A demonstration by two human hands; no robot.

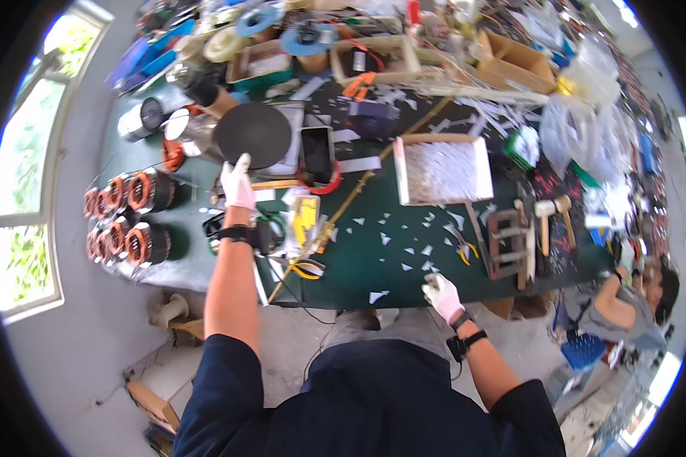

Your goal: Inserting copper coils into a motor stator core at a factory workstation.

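Note:
My left hand (pixel 238 186), in a white glove, reaches forward on the left. Its fingers are closed at the near rim of a flat black round disc (pixel 254 135), with one finger lying over the edge. My right hand (pixel 443 295), gloved too, is at the table's front edge, fingers curled together; whatever they may hold is too small to make out. Small white scraps (pixel 406 266) lie scattered on the green tabletop (pixel 358 278) beyond it. Yellow-handled pliers (pixel 306 269) lie below my left hand, and a second pair of pliers (pixel 465 247) lies beyond my right.
Several motor stators (pixel 146 190) with copper windings stand at the left. A white box (pixel 443 174) of pale pieces sits right of centre. Mallets (pixel 544 221) and a rusty metal frame (pixel 504 244) lie farther right. A co-worker (pixel 625 305) is at the right. Bins and spools line the back.

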